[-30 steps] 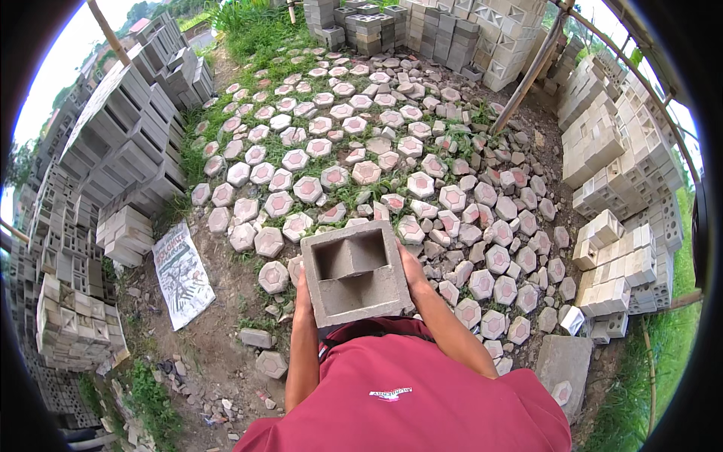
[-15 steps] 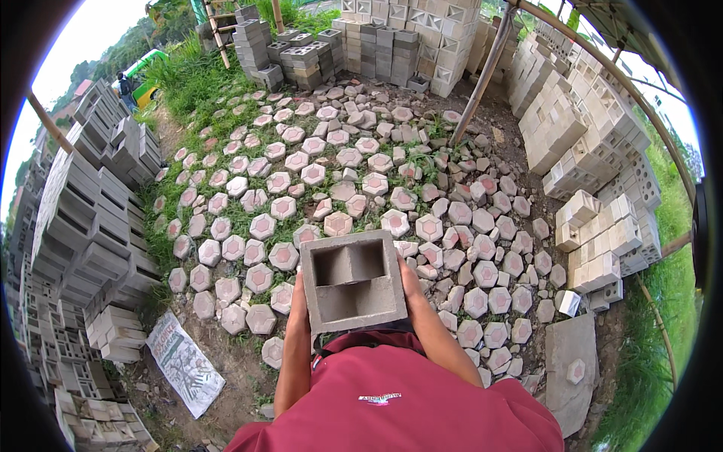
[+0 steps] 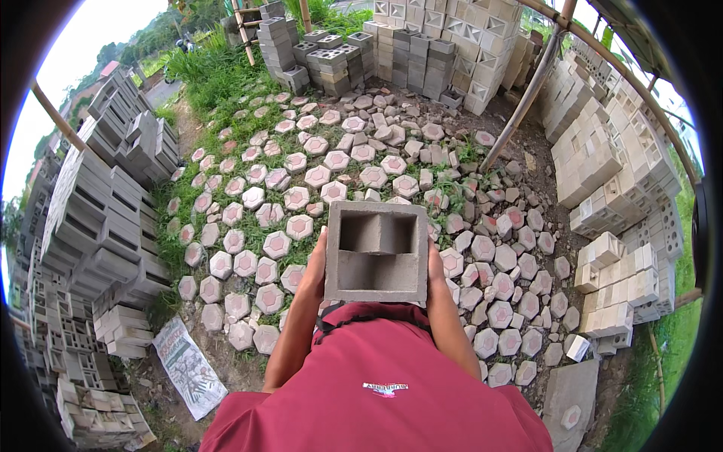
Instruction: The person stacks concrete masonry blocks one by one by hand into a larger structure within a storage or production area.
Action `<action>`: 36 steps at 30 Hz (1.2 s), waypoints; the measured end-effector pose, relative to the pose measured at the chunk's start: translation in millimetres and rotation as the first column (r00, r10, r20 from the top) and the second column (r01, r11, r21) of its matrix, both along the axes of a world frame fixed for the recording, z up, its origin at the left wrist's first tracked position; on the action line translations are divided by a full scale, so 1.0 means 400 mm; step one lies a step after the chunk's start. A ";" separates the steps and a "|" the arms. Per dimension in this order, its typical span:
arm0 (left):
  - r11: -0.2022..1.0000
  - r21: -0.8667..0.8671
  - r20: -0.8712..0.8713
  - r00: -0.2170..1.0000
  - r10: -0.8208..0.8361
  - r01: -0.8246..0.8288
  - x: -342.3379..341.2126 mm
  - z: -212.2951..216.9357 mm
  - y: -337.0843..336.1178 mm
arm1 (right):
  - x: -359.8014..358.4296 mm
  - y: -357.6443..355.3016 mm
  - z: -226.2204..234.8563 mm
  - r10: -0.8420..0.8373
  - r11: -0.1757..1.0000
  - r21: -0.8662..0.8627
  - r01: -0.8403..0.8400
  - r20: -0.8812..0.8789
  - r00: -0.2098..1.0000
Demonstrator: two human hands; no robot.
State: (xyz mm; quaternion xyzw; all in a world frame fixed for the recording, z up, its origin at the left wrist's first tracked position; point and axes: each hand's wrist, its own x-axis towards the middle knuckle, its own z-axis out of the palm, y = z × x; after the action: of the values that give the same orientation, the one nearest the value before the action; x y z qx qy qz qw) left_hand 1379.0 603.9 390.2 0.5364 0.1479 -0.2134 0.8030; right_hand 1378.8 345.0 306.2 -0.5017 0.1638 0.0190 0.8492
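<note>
Gripping a grey hollow concrete block (image 3: 376, 275) from both sides, the left hand (image 3: 318, 258) and the right hand (image 3: 434, 262) press against opposite outer walls; whether the fingers curl beneath cannot be told, since the block hides them. It is held in front of the waist, just beyond the hem of the maroon shirt (image 3: 380, 354), with its recessed face turned up and a wedge-shaped divider showing inside. It looks clear of the hexagonal paving stones (image 3: 269, 297) that lie loosely over the ground ahead.

Judging by the thick cast walls, the block should be heavy for its size and wholly stiff, with no give under a squeeze. The matt, grainy surface ought to grip skin well rather than slip, though it may scrape bare palms. The corners and the thin edge of the divider are likely the brittle parts, apt to chip if knocked. The best hold is probably on the two outer side walls, palms opposed and level with each other, fingers supporting from low down to share the weight; the inner divider seems a poorer place to lift by
</note>
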 end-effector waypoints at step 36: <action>0.976 -0.021 -0.222 0.951 -0.217 0.217 1.347 -0.131 -0.122 | 1.089 -0.093 -0.111 -0.170 0.881 0.460 0.110 0.092 0.981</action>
State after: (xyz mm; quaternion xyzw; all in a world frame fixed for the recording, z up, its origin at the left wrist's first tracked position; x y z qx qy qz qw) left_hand 1917.9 555.1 337.7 0.5237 0.1776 -0.3589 0.7519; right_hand 1814.3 308.0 261.9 -0.2773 0.1352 -0.0376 0.9505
